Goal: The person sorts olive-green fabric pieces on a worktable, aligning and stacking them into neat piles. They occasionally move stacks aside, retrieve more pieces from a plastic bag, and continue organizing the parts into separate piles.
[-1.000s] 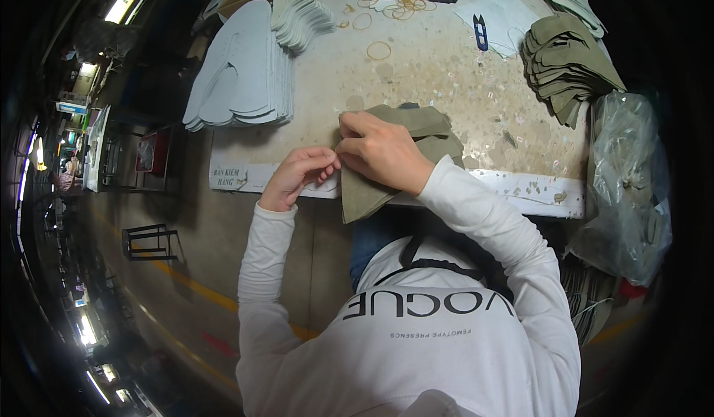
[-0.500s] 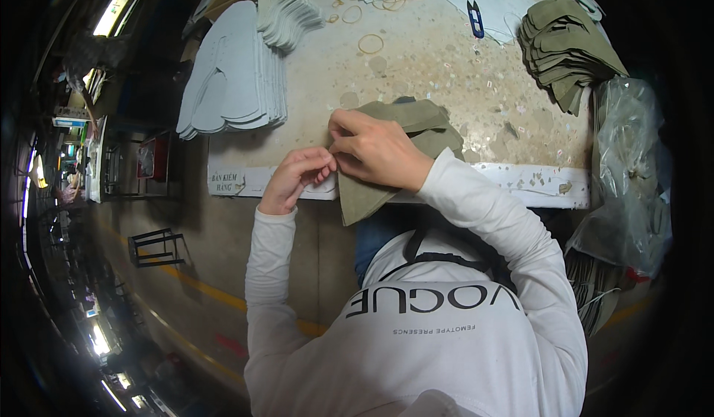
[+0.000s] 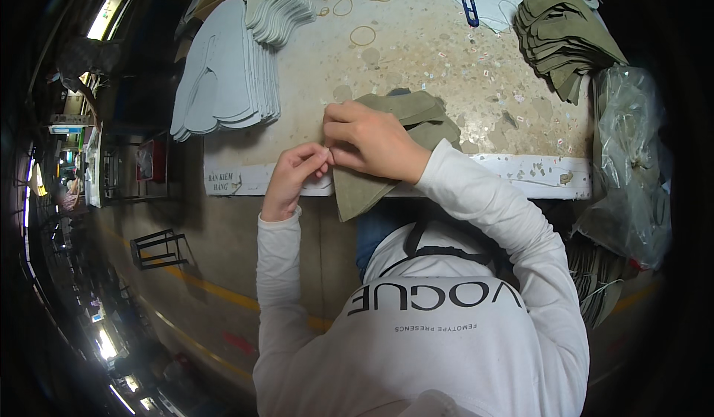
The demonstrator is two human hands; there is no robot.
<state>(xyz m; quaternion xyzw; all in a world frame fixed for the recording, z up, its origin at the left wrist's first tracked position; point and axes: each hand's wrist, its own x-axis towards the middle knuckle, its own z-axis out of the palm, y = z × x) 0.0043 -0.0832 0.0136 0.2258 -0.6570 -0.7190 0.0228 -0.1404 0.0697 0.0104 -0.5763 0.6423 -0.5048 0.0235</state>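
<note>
Hands (image 3: 297,175) (image 3: 372,140) pinch olive fabric piece (image 3: 372,183) (both grips closed) above white edge label (image 3: 223,183).

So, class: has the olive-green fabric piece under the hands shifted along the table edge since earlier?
No. The olive-green fabric piece overhangs the white table edge exactly as before.

olive fabric piece (image 3: 405,130), grey cutouts stack (image 3: 230,75)
</note>
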